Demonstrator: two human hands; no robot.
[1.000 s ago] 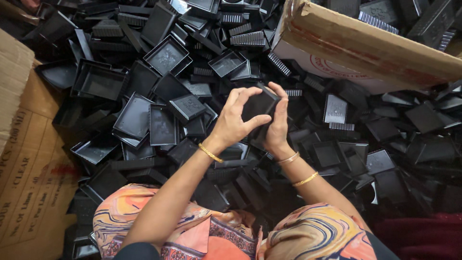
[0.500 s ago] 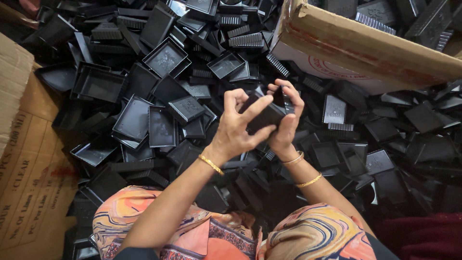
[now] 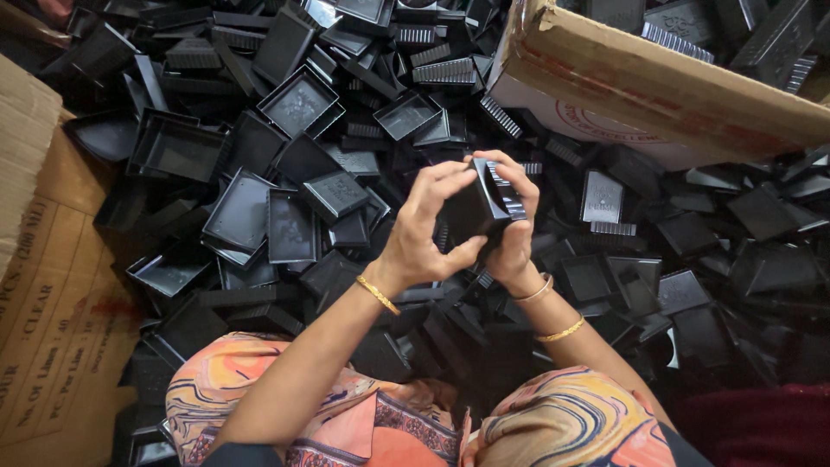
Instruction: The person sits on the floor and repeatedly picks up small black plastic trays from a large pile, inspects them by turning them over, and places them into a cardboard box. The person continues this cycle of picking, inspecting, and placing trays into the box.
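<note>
Fingers of the left hand curl round a small square black plastic tray, thumb pressing its lower edge, while the right hand clamps the ribbed far side. Both hands grip that tray, raised just above a deep heap of loose black plastic trays. Gold bangles sit on both wrists. Up right, a brown cardboard box holds more black pieces; flattened cardboard lies left.

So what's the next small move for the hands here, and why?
Probably press the two black pieces together: both hands, left hand and right hand, pinch a black plastic part above the pile of black trays, its ribbed edge looking not quite flush. Hard to be sure.
</note>
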